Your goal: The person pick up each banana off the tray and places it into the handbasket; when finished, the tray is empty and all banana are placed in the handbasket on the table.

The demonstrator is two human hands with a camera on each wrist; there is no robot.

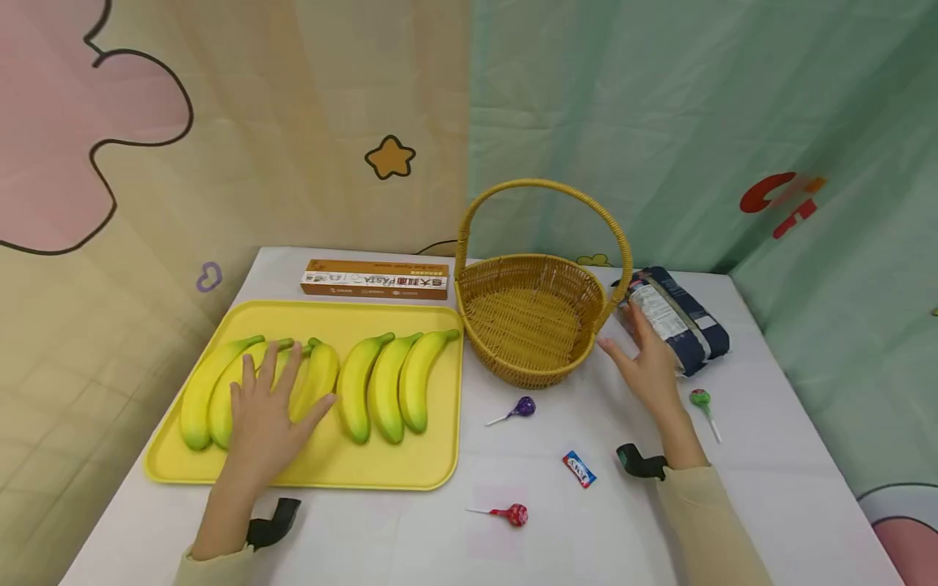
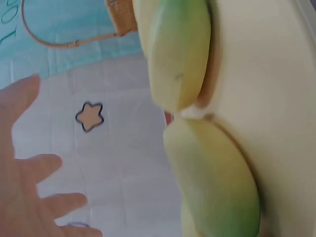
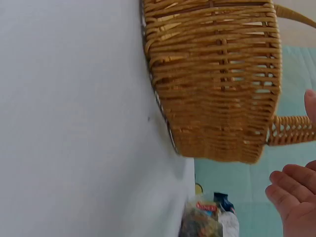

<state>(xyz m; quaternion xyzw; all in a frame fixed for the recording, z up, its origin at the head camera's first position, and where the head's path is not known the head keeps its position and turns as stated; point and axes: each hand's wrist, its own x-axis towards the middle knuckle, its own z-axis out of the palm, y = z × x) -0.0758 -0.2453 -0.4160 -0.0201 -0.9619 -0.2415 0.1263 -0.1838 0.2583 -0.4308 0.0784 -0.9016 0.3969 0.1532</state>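
My left hand (image 1: pixel 265 419) hovers over the left group of bananas (image 1: pixel 196 399) with its fingers spread, partly covering them. Those bananas lie on a yellow tray (image 1: pixel 396 472), beside a second group of three bananas (image 1: pixel 384 387). In the left wrist view, two banana ends (image 2: pixel 180 54) show close up, and the fingers (image 2: pixel 39 168) hold nothing. My right hand (image 1: pixel 648 370) is just right of the wicker basket (image 1: pixel 538 374), fingers extended near the base of its handle. Its fingertips overlap a dark blue package (image 1: pixel 696 325) in the head view. The right wrist view shows the basket's woven side (image 3: pixel 217 84).
A brown pasta box (image 1: pixel 375 281) lies behind the tray. In front of the basket are a purple lollipop (image 1: pixel 523 406), a small blue-and-red wrapped candy (image 1: pixel 579 470) and a red lollipop (image 1: pixel 516 514). A green lollipop (image 1: pixel 701 398) lies right of my right hand.
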